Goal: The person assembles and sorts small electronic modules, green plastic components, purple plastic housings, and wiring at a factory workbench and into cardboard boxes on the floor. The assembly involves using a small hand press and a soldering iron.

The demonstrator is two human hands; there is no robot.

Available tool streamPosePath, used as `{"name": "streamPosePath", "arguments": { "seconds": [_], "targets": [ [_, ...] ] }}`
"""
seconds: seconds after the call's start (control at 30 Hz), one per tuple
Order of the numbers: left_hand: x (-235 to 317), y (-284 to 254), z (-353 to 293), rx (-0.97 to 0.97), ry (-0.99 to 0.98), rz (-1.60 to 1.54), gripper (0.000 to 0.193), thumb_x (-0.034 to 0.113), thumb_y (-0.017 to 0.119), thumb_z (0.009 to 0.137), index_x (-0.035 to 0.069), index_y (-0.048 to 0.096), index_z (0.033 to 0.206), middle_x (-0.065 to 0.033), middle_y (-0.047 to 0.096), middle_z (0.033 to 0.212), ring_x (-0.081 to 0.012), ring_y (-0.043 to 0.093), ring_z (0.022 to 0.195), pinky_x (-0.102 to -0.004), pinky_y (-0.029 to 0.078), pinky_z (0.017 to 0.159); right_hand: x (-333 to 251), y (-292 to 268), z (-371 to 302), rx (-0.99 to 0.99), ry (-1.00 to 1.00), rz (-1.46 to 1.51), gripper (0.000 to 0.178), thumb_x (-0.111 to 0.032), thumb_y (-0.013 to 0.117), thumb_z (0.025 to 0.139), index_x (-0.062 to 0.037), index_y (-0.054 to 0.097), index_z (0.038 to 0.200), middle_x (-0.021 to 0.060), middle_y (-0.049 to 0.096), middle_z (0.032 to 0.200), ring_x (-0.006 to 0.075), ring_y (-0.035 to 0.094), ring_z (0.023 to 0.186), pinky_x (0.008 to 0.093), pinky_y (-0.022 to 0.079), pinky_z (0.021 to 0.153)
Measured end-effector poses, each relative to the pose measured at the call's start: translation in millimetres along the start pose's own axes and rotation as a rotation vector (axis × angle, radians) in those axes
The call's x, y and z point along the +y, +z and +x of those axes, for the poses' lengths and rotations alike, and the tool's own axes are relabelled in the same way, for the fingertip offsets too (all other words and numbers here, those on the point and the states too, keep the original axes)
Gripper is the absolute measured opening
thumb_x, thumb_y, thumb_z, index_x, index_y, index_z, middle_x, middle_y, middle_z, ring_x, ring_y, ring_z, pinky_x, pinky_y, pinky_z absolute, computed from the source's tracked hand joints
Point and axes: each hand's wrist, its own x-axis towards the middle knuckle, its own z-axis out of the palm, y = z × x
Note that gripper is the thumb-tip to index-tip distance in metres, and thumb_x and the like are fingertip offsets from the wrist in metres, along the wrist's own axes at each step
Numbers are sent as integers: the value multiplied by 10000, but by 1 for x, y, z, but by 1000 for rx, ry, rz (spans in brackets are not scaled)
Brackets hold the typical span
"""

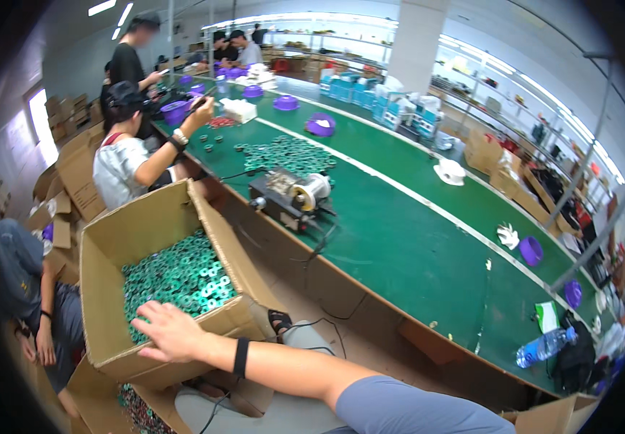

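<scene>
My right hand (171,334) reaches in from the lower right, a black band on its wrist. Its fingers are spread over the near rim of a large open cardboard box (100,249), and nothing shows in them. Inside the box lies a deep heap of small green rings (182,273), beside and beyond my fingertips. My left hand is out of the picture. A small metal machine (283,197) with a wire spool (312,192) stands at the near edge of the green table (392,239).
Many green rings (290,155) lie spread beyond the machine. Purple bowls (320,124), a white part (450,171) and a plastic bottle (546,346) stand along the table. A co-worker (120,163) sits past the box, another person (23,267) at the left. Cables trail below the table.
</scene>
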Motion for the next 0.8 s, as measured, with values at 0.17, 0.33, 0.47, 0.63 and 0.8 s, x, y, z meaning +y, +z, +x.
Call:
{"name": "streamPosePath", "arguments": {
  "seconds": [0.17, 0.33, 0.47, 0.63, 0.8],
  "targets": [
    [4, 26, -47, -181, 50, -172, 378, 223, 584, 989, 43, 559, 1321, -22, 626, 1022, -91, 550, 782, -190, 438, 636, 1, 0, 0, 30, 2, 168, 550, -333, 720, 818, -31, 544, 1242, 154, 511, 1232, 335, 486, 1177, 445, 431, 973],
    [30, 48, -96, -478, 181, -7, 400, 259, 555, 997, 28, 531, 1323, -32, 622, 1058, -87, 532, 755, -181, 422, 608, 0, -74, -46, 197, -69, 420, 482, -218, 681, 845, -16, 519, 1252, 183, 504, 1250, 367, 487, 1185, 461, 413, 1012],
    [67, 99, -116, -499, 308, -77, 334, 160, 528, 987, 47, 546, 1300, -46, 624, 1030, -100, 526, 701, -203, 427, 594, 8, -182, -113, 304, -86, 182, 472, -219, 675, 864, -29, 534, 1273, 179, 548, 1236, 367, 544, 1137, 445, 457, 969],
    [103, 166, -134, -740, 431, -197, 286, 75, 538, 970, 48, 561, 1254, -59, 610, 996, -120, 553, 796, -240, 462, 661, -11, -302, -180, 323, 147, 92, 411, -187, 662, 881, -21, 571, 1246, 169, 594, 1172, 349, 585, 1075, 421, 489, 921],
    [138, 235, -161, -870, 627, -306, 294, 13, 531, 971, 11, 558, 1264, -78, 621, 1050, -129, 571, 845, -252, 474, 749, -18, -355, -230, 278, 237, -108, 351, -174, 663, 876, -23, 600, 1186, 159, 628, 1111, 344, 612, 1031, 416, 509, 891]
  ]
}}
